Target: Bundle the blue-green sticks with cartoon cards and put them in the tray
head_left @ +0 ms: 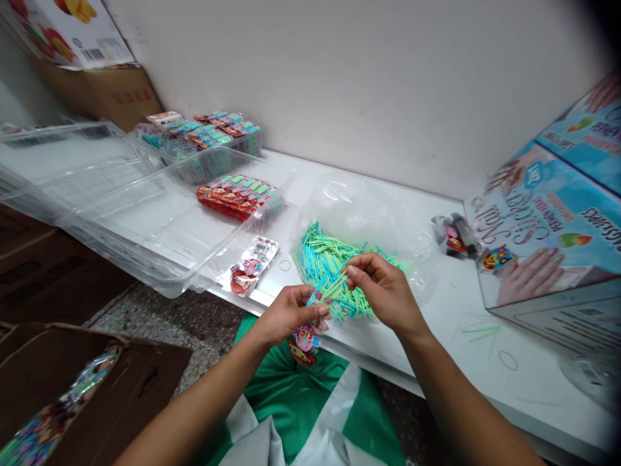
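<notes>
My left hand is closed on a small printed packet with a cartoon face, which hangs over the table's front edge. To its right, my right hand is pinched on a thin green stick that reaches toward the packet's top. Under and behind both hands lies a clear plastic bag, opened wide and holding a heap of green and blue sticks. Flat on the table left of my hands is a stack of similar packets.
Clear plastic trays stand at left, with filled packets in the near one and more behind. Nail sticker boxes stand at right, near rubber bands and loose sticks. A brown carton sits low at left.
</notes>
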A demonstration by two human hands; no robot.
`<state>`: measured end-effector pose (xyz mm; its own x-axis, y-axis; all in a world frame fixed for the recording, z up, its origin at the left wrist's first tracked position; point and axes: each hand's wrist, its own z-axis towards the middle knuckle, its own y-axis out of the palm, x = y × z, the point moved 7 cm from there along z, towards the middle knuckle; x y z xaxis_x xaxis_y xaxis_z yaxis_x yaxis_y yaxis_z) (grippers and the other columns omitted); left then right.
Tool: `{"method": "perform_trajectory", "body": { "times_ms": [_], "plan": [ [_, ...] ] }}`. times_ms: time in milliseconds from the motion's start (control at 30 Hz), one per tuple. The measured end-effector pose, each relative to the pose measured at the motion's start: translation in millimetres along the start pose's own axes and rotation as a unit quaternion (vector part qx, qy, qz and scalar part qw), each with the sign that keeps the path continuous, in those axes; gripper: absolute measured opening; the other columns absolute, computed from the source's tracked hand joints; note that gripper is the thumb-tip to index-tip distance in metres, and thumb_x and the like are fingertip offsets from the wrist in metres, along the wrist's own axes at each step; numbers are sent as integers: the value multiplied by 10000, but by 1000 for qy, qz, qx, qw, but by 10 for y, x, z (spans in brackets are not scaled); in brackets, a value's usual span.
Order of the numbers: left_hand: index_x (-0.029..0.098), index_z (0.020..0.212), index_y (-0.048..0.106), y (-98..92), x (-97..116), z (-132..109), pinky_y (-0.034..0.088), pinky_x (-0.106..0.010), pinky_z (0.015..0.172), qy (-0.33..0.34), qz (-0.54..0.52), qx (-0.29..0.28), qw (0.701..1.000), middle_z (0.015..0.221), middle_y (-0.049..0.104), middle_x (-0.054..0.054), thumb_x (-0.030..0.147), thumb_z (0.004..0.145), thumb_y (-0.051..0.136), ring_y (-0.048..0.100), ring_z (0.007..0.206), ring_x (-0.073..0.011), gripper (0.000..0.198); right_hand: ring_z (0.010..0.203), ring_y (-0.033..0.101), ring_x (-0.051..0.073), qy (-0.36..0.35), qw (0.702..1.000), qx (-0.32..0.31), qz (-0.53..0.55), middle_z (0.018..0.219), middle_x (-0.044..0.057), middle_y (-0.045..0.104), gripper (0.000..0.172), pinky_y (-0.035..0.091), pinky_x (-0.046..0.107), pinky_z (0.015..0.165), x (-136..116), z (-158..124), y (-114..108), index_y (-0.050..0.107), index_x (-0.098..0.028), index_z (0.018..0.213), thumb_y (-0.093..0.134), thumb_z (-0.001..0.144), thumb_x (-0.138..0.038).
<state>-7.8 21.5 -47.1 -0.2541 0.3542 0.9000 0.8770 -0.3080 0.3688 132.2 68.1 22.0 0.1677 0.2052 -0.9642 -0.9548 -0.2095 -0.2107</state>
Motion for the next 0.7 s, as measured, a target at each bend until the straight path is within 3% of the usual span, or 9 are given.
{"method": "perform_trajectory", "body": {
  "times_ms": [100, 267, 367, 467, 533, 700],
  "plan": [
    [107, 825, 629, 15, 15, 3, 482, -252, 586, -2, 11, 1, 1000, 662, 657, -44, 360, 689, 721, 614, 582, -141, 302, 648, 578, 124, -2, 999, -35, -3, 740, 0, 598, 117, 487, 261, 599, 32, -9, 103, 595, -197, 874, 581, 832, -306],
    [113, 870, 621, 0, 64, 14, 479, -247, 593, 12, 5, 19, 1000, 704, 652, -35, 344, 679, 732, 616, 606, -136, 320, 927, 572, 181, -137, 976, -91, -141, 961, 54, 629, 158, 457, 355, 837, -167, -104, 231, 672, -233, 946, 541, 860, -250],
    [108, 871, 619, -24, 129, 11, 487, -245, 601, 35, 4, 39, 999, 739, 655, -38, 350, 697, 717, 620, 632, -134, 313, 867, 579, 164, -99, 983, -74, -137, 1049, 68, 611, 318, 486, 326, 756, -128, -95, 167, 575, -248, 1168, 554, 853, -290],
    [110, 885, 625, -42, 205, 0, 502, -263, 643, 62, 4, 65, 996, 784, 659, -37, 345, 704, 712, 625, 663, -135, 309, 765, 591, 145, -23, 992, -79, -97, 939, 50, 632, 357, 496, 292, 678, -14, -90, 152, 543, -218, 1168, 585, 831, -326],
    [110, 884, 630, -42, 250, -10, 507, -279, 668, 75, 9, 74, 994, 792, 661, -37, 334, 700, 717, 631, 688, -146, 302, 760, 603, 144, -17, 993, -99, -67, 836, 22, 629, 305, 497, 295, 706, -3, -108, 199, 544, -211, 1136, 566, 846, -306],
    [147, 1043, 629, -32, 392, -59, 500, -302, 742, 121, 17, 65, 990, 912, 677, -59, 282, 678, 742, 632, 810, -179, 406, 793, 620, 154, -130, 987, -37, -83, 818, 2, 640, 410, 483, 341, 802, -204, -166, 181, 450, -264, 1238, 566, 848, -218]
  ]
}}
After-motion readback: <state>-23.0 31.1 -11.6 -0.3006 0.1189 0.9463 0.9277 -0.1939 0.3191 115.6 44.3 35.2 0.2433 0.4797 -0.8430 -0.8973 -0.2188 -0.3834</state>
